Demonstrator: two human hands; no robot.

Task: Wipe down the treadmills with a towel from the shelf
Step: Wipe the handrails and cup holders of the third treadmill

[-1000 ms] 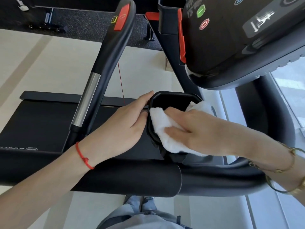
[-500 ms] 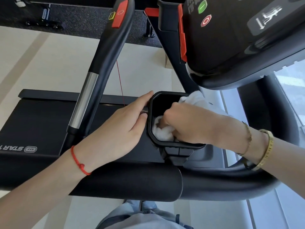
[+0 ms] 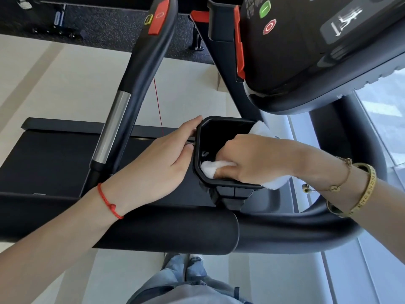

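Right hand gripped the white towel inside the cup holder, wiping; left hand, fingers straight, steadied its rim. Next, presumably, the remaining walls.

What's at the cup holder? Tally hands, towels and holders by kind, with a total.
Hands: 2 (left hand, right hand)
Towel: 1
Cup holder: 1
Total: 4

Towel: mostly covered by the right hand; only white ends show.
Right fingertips: hidden in the cup holder.
Console: cut off by top and right edges; printed text too blurred to read.
Both forearms: cut off by the edges.
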